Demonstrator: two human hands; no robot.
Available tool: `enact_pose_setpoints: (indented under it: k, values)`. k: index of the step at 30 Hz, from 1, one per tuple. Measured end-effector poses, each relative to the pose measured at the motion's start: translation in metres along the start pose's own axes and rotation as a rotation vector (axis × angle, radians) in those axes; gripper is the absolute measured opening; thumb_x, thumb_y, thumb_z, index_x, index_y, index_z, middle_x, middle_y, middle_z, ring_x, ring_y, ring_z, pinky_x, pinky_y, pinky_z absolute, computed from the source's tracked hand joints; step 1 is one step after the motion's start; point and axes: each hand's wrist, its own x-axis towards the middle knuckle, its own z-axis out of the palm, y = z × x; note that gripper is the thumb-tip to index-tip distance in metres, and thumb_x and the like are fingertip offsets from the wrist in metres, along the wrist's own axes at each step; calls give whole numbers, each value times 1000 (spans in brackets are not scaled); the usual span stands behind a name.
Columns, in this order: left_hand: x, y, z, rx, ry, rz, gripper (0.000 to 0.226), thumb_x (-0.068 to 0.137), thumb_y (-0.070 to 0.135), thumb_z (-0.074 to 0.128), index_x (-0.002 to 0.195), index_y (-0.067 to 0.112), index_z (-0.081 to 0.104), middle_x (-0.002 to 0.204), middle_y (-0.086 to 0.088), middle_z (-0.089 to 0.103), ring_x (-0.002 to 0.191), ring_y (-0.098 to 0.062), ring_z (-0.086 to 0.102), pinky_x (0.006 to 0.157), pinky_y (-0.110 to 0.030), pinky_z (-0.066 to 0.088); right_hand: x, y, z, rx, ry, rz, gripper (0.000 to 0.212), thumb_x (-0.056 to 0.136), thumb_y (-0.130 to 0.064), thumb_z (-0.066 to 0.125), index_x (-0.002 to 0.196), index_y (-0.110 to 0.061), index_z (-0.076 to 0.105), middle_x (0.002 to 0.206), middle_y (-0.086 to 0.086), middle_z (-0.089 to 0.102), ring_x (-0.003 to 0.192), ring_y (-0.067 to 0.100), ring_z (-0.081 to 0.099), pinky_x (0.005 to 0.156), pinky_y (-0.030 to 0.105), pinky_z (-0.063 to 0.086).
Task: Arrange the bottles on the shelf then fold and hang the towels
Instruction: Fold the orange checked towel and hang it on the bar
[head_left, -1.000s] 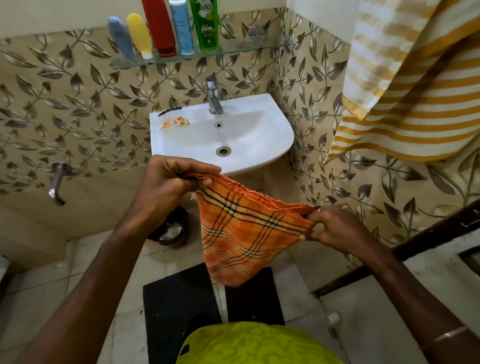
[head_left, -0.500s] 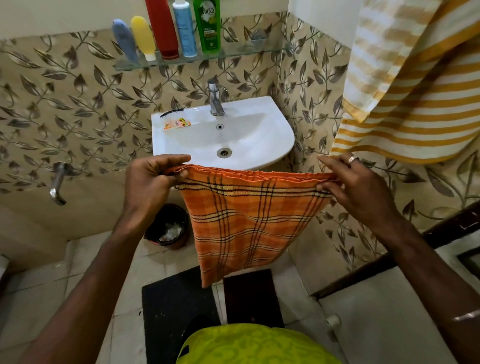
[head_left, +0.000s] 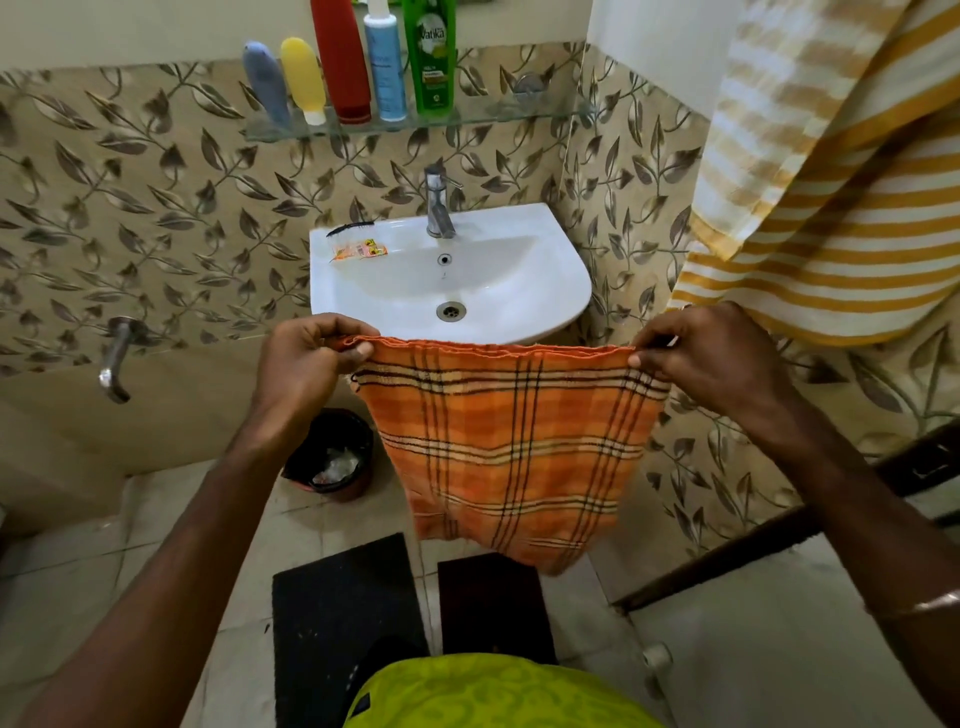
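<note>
An orange plaid towel (head_left: 511, 447) hangs doubled in front of the sink, its top edge stretched flat. My left hand (head_left: 306, 364) pinches the towel's top left corner and my right hand (head_left: 711, 358) pinches the top right corner. Several bottles stand in a row on the glass shelf (head_left: 519, 117): a grey tube (head_left: 266, 83), a yellow tube (head_left: 304, 78), a red bottle (head_left: 342, 57), a blue bottle (head_left: 385, 62) and a green bottle (head_left: 430, 54). A yellow-and-white striped towel (head_left: 841, 171) hangs on the right wall.
A white sink (head_left: 519, 306) with a tap (head_left: 439, 202) sits below the shelf; a comb and a small packet (head_left: 361, 250) lie on its rim. A black bin (head_left: 332, 454) stands on the floor, beside black mats (head_left: 343, 618). A wall tap (head_left: 117, 358) juts out at left.
My hands have moved apart and up, pulling the towel's top edge from a slack fold to a straight taut line. The camera view has tilted slightly downward.
</note>
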Motion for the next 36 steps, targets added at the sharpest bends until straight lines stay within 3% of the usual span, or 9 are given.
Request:
enact_pose_setpoints:
  k: [5, 10, 14, 19, 24, 28, 32, 34, 36]
  values:
    - [7, -4, 3, 9, 47, -11, 25, 86, -3, 69, 87, 22, 76, 85, 2, 75, 79, -6, 71, 73, -19, 55, -4, -2, -11, 144, -515, -84, 9, 76, -25, 85, 79, -32, 80, 77, -14, 74, 72, 3, 68, 63, 31, 57]
    - [7, -4, 8, 0, 19, -22, 22, 86, -2, 69, 88, 19, 76, 86, 1, 76, 81, -7, 71, 74, -21, 55, -2, 2, -6, -81, -36, -97, 7, 79, -24, 83, 81, -28, 77, 68, -22, 60, 61, -4, 57, 52, 19, 37]
    - [14, -4, 9, 23, 42, -15, 20, 86, 0, 70, 92, 18, 77, 89, 1, 76, 85, -9, 72, 79, -25, 57, -5, -1, -5, -119, -170, -153, 9, 80, -21, 81, 82, -30, 77, 68, -18, 67, 62, -1, 62, 51, 19, 40]
    - [16, -6, 13, 40, 35, -15, 17, 86, 1, 70, 96, 13, 77, 92, 0, 76, 89, -10, 71, 79, -25, 55, -6, -3, 0, -322, -24, -238, 5, 81, -24, 79, 83, -29, 77, 67, -9, 70, 58, 11, 63, 54, 22, 45]
    - [19, -7, 10, 27, 49, -24, 17, 86, 1, 70, 95, 14, 77, 92, -1, 76, 87, -10, 71, 73, -20, 52, -6, -2, 5, -466, -35, -310, 8, 77, -34, 72, 81, -28, 75, 70, -3, 67, 81, 24, 63, 86, 49, 43]
    - [20, -6, 8, 23, 67, -14, 19, 86, 0, 70, 92, 17, 77, 89, 1, 76, 82, -4, 71, 70, -16, 52, -2, -3, 6, -389, -158, -403, 4, 82, -23, 74, 84, -23, 71, 72, -5, 65, 73, 17, 61, 71, 29, 45]
    - [21, -2, 7, 21, 75, 2, 24, 85, 0, 71, 85, 24, 75, 87, 4, 75, 81, -3, 70, 72, -18, 53, 1, -6, 14, -343, -371, -360, 45, 92, -14, 69, 128, -30, 46, 86, -10, 55, 72, 10, 60, 58, 20, 45]
    - [22, -1, 8, 24, 65, 1, 23, 85, 0, 71, 86, 22, 76, 87, 3, 75, 83, -7, 71, 75, -22, 55, 1, -12, 17, -437, -484, -396, 85, 95, -19, 66, 147, -47, 6, 87, -11, 49, 70, 10, 60, 57, 19, 46]
    - [22, -1, 11, 41, 53, 9, 20, 85, 1, 71, 90, 19, 77, 87, 2, 76, 84, -9, 72, 77, -26, 57, 2, -23, 16, -564, -575, -459, 105, 97, -22, 63, 142, -54, -27, 84, -8, 47, 63, 9, 56, 53, 18, 42]
